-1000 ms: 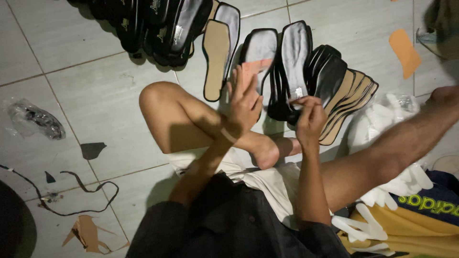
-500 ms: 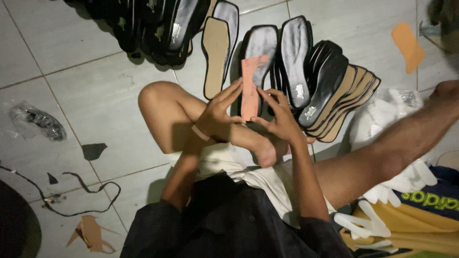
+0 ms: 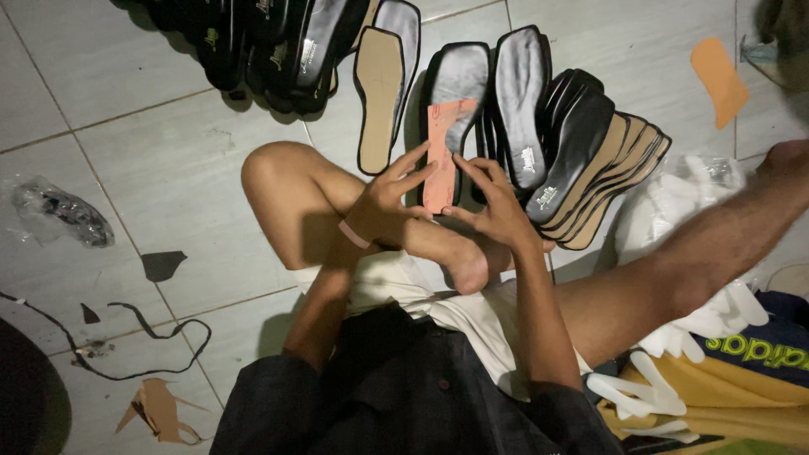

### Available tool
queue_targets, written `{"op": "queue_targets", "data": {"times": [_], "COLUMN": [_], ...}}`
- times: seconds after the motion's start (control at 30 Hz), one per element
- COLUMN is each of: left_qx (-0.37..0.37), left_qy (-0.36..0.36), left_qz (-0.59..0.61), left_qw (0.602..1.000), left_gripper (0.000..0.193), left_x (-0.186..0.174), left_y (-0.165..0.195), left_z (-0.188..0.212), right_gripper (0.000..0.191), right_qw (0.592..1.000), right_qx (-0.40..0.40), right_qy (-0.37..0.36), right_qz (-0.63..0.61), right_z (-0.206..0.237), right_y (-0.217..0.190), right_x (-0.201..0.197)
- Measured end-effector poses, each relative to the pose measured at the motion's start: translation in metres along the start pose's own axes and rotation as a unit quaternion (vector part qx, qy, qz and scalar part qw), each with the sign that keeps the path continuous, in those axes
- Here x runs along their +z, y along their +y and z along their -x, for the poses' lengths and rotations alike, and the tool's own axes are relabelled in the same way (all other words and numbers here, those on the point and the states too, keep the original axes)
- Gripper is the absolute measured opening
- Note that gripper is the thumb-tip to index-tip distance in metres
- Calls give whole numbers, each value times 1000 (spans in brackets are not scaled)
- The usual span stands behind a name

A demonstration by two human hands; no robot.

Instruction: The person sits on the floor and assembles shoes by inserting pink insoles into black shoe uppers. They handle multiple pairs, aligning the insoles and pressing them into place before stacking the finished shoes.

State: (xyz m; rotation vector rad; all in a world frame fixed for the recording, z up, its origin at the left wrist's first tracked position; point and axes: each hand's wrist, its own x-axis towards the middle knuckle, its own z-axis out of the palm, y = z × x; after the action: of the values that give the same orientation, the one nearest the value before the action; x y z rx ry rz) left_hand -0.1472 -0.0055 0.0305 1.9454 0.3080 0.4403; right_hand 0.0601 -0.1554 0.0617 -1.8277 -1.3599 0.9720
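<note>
I sit on a tiled floor (image 3: 126, 126) with my legs folded. Both hands hold an orange-pink insole piece (image 3: 442, 152) upright above my foot. My left hand (image 3: 383, 198) grips its left edge with the fingers spread along it. My right hand (image 3: 493, 202) pinches its right edge and lower end. Just behind the piece lies a row of shoe soles (image 3: 539, 143), black with grey or tan linings, overlapping each other.
More black soles (image 3: 270, 42) are piled at the top left. A tan sole (image 3: 377, 93) lies beside them. An orange scrap (image 3: 719, 77) lies at the top right. White plastic pieces (image 3: 674, 354) and a bag are at my right. A plastic wrapper (image 3: 59, 212), cord and scraps lie left.
My hands were apart and empty-looking a second ago; they then came together on the orange-pink piece and now hold it a little lower and steadier.
</note>
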Motion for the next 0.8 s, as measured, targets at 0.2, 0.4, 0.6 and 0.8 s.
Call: {"op": "queue_targets", "data": {"times": [0.2,0.4,0.6,0.8], "left_qx": [0,38,-102,-74], "left_qy": [-2,5,-95,-43], "left_qz": [6,-62,-229,-239], "left_qw": [1000,997,963,967], "left_gripper": [84,77,77,95], "left_x": [1,-6,-10,-13], "left_y": [-4,9,38,46], "left_z": [-1,-9,-28,-29], "right_gripper": [86,68,22,19], "right_qw": [1000,992,938,965], "right_qx": [-20,-36,37,-31], "right_qy": [-6,117,340,261], "right_qz": [18,-11,57,7], "right_z": [-1,-1,-19,-37], "right_y": [6,22,27,-8], "right_x": [-2,6,-4,-18]}}
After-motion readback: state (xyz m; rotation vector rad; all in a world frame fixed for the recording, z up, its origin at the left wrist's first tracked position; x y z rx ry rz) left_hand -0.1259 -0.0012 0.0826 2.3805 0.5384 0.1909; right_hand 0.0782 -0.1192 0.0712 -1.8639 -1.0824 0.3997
